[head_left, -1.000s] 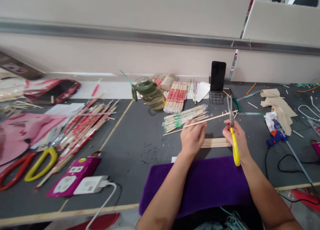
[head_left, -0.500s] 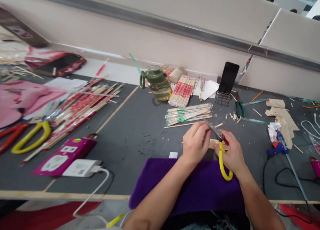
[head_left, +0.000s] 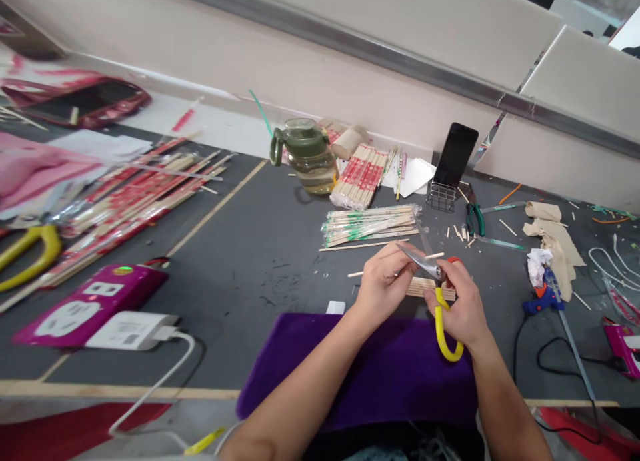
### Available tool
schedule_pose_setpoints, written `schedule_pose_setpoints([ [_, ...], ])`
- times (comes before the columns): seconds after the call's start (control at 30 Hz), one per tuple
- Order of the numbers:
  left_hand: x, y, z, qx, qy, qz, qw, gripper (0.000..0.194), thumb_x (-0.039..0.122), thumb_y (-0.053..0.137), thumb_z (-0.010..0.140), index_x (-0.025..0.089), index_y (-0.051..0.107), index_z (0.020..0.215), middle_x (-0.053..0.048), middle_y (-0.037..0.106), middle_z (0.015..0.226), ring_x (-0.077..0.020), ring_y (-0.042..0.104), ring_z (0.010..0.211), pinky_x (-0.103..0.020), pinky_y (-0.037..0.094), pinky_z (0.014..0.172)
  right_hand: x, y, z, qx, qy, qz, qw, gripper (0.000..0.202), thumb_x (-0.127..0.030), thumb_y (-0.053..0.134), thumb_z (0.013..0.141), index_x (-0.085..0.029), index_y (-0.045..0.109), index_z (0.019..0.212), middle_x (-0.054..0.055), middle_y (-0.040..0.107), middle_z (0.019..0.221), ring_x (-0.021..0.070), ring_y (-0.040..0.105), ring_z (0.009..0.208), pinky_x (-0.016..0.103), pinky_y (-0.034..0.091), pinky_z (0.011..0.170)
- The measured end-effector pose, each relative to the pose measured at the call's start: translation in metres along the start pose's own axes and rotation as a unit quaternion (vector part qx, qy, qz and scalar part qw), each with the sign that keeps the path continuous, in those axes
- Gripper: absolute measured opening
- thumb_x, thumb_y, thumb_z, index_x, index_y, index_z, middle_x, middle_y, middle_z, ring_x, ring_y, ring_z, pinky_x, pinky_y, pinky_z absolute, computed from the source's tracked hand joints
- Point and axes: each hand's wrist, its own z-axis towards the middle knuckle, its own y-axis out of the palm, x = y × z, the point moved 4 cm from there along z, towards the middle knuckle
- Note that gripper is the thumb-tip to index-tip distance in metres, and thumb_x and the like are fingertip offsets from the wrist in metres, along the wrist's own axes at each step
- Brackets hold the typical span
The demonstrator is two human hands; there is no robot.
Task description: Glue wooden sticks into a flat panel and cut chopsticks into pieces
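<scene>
My left hand (head_left: 383,277) is closed in a pinch on a thin wooden stick (head_left: 355,274), which pokes out to the left of the fingers. A short pale stick end also shows beyond the scissor blades. My right hand (head_left: 463,301) grips a pair of scissors (head_left: 441,324) with a yellow loop and a red loop, the latter mostly covered by the fingers. The metal blades point left, against my left fingertips. Beneath the hands lies a row of wooden sticks (head_left: 417,287), partly hidden. Just behind is a bundle of green-printed wrapped chopsticks (head_left: 370,226).
A purple cloth (head_left: 300,361) covers the front edge. A glass jug (head_left: 310,164), red-wrapped chopsticks (head_left: 357,174) and a phone (head_left: 456,155) on a wire stand line the back. Pliers (head_left: 474,214) and a blue glue gun (head_left: 545,299) lie right; a purple power strip (head_left: 90,301) lies left.
The view has turned slightly, so the table things appear farther left. More of the stick shows to the left of my left hand. Both hands keep nearly the same place over the sticks.
</scene>
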Motion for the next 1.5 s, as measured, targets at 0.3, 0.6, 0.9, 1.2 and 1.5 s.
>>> schedule_pose_setpoints([
  [0.3, -0.003, -0.002, 0.004, -0.026, -0.009, -0.049, 0.998, 0.022, 0.012, 0.056, 0.091, 0.020, 0.074, 0.081, -0.005, 0.074, 0.078, -0.0168, 0.070, 0.073, -0.027, 0.056, 0.067, -0.001, -0.001, 0.002, -0.011, -0.012, -0.001, 1.000, 0.043, -0.024, 0.067, 0.082, -0.023, 0.060, 0.124, 0.004, 0.056, 0.094, 0.0216, 0.058, 0.086, 0.035, 0.051, 0.077],
  [0.6, -0.006, 0.002, 0.004, -0.024, -0.061, -0.079, 0.995, 0.016, 0.018, 0.061, 0.091, 0.019, 0.072, 0.079, -0.004, 0.070, 0.074, -0.0157, 0.064, 0.067, -0.025, 0.050, 0.061, 0.008, 0.005, -0.002, -0.004, 0.031, 0.052, 0.998, 0.034, -0.026, 0.067, 0.081, -0.024, 0.064, 0.115, 0.004, 0.060, 0.092, 0.0200, 0.058, 0.078, 0.033, 0.052, 0.071],
  [0.9, -0.011, 0.002, 0.004, -0.017, -0.064, -0.080, 0.995, 0.017, 0.015, 0.062, 0.088, 0.020, 0.073, 0.076, -0.002, 0.070, 0.071, -0.0146, 0.062, 0.065, -0.025, 0.048, 0.062, 0.011, 0.010, 0.001, -0.004, 0.038, 0.043, 0.998, 0.042, -0.026, 0.066, 0.081, -0.023, 0.060, 0.123, 0.004, 0.060, 0.098, 0.0187, 0.059, 0.081, 0.031, 0.051, 0.074],
  [1.2, -0.012, 0.001, 0.005, -0.060, -0.055, -0.089, 0.993, 0.018, 0.016, 0.060, 0.091, 0.018, 0.072, 0.078, -0.002, 0.070, 0.073, -0.0140, 0.064, 0.068, -0.023, 0.048, 0.064, 0.009, 0.007, 0.001, -0.026, 0.044, 0.070, 0.996, 0.029, -0.025, 0.067, 0.083, -0.022, 0.064, 0.112, 0.001, 0.057, 0.090, 0.0164, 0.055, 0.077, 0.029, 0.048, 0.071],
  [1.5, -0.017, 0.005, 0.004, -0.027, -0.093, -0.053, 0.994, 0.015, 0.016, 0.062, 0.087, 0.018, 0.065, 0.073, 0.002, 0.059, 0.064, -0.0104, 0.051, 0.059, -0.020, 0.040, 0.055, 0.016, 0.013, 0.000, -0.027, 0.107, 0.125, 0.986, 0.032, -0.028, 0.069, 0.082, -0.021, 0.064, 0.112, 0.001, 0.058, 0.089, 0.0153, 0.053, 0.076, 0.026, 0.046, 0.067],
])
